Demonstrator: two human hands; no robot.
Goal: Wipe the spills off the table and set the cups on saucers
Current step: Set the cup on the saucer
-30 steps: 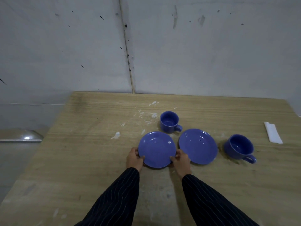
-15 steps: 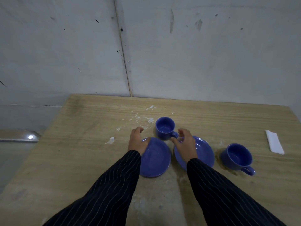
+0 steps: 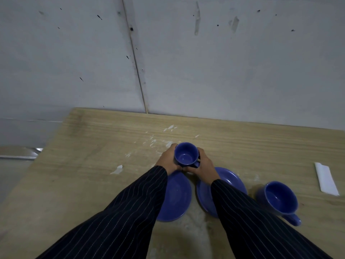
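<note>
A pale grey wall (image 3: 224, 62) fills the upper half, scuffed and flecked with small dark marks, with a thin vertical seam (image 3: 137, 71) running down from 12 o'clock. A light wooden table (image 3: 84, 165) with visible grain butts against it. At 9 o'clock, beyond the table's edge, lies a dim strip of floor (image 3: 16, 152) with a small bright glint.

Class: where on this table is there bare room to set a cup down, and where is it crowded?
Free: bare wood between the large cup and the white napkin, and the table's left side. Crowded: hands, small cup, two saucers mid-table; white spills behind.
</note>
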